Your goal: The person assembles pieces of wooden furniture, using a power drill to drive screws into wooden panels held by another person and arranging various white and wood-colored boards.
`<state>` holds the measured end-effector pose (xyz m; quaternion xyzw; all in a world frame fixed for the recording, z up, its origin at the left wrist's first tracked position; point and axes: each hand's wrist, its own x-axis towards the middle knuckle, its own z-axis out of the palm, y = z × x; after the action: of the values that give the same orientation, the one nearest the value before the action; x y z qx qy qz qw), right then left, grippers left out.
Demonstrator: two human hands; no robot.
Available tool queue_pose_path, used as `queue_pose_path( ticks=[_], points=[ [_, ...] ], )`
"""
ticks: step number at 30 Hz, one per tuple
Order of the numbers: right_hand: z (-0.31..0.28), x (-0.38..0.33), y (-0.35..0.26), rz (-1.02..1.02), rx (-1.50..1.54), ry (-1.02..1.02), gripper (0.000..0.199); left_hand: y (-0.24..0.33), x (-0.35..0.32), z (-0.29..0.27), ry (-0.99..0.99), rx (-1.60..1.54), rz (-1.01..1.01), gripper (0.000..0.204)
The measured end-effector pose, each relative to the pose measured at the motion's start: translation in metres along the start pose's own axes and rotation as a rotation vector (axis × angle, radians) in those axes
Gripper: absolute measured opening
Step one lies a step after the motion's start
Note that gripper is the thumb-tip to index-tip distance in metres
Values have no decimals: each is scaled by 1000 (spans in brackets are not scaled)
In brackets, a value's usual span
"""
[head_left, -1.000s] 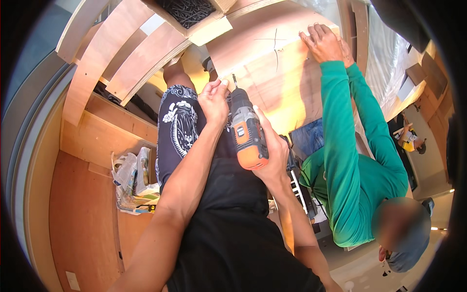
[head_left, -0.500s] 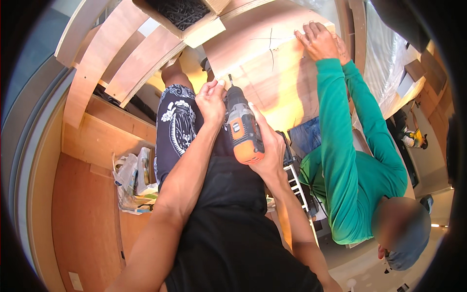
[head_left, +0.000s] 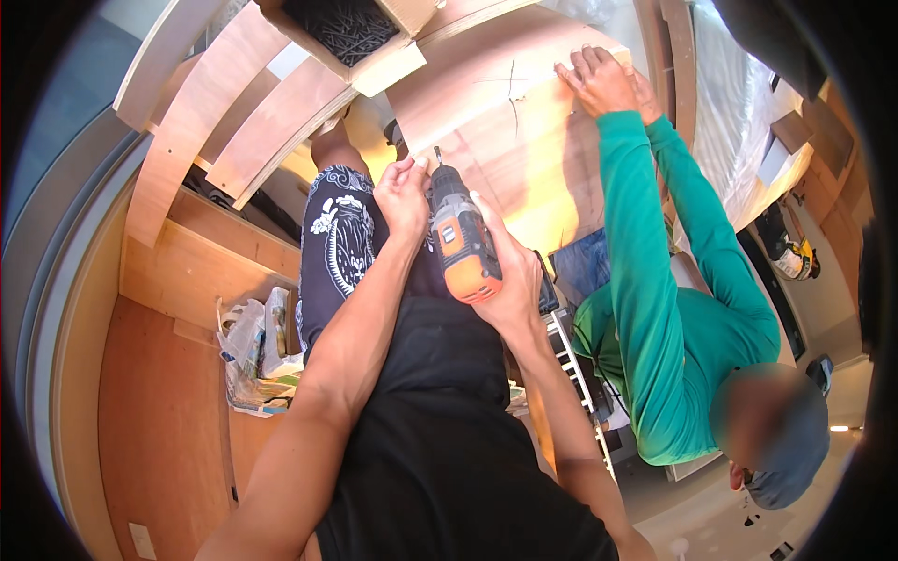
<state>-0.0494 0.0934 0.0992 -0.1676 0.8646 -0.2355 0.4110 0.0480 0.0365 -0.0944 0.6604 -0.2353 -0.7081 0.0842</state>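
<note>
My right hand (head_left: 513,273) grips an orange and grey cordless drill (head_left: 464,245), its bit pointing away from me. The bit's tip stands close to the near left edge of a plywood panel (head_left: 468,103) with dark crossing pencil lines on it. Beside the chuck, my left hand (head_left: 402,200) is closed, thumb and fingertips pinched together. Whatever it holds, if anything, is too small to make out. A co-worker in a green sleeve (head_left: 629,215) rests both hands (head_left: 606,82) on the panel's far right edge.
An open cardboard box (head_left: 400,51) of dark screws (head_left: 341,28) stands at the upper left of the panel. Curved plywood strips (head_left: 192,122) lie left of it. A plastic bag (head_left: 245,341) with things in it sits at my left. Clear sheeting (head_left: 734,122) hangs at right.
The view has shifted slightly. The drill in my right hand has moved a little to the left, and its lean has changed slightly. My left hand stays pinched beside the bit.
</note>
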Motion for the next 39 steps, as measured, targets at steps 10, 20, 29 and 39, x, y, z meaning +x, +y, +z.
queue_pose_path(
  ticks=[10,20,29,39],
  points=[
    [-9,4,-3,27,-48,-23,81,-1,4,1,-25,-40,2,18],
    [-14,3,-6,16,-84,-64,83,6,-2,3,-40,-28,1,19],
    [-27,-41,1,-5,165,17,81,10,15,-10,61,509,190,34],
    [-19,-92,43,168,273,290,76,75,3,29,-239,1220,636,22]
  ],
)
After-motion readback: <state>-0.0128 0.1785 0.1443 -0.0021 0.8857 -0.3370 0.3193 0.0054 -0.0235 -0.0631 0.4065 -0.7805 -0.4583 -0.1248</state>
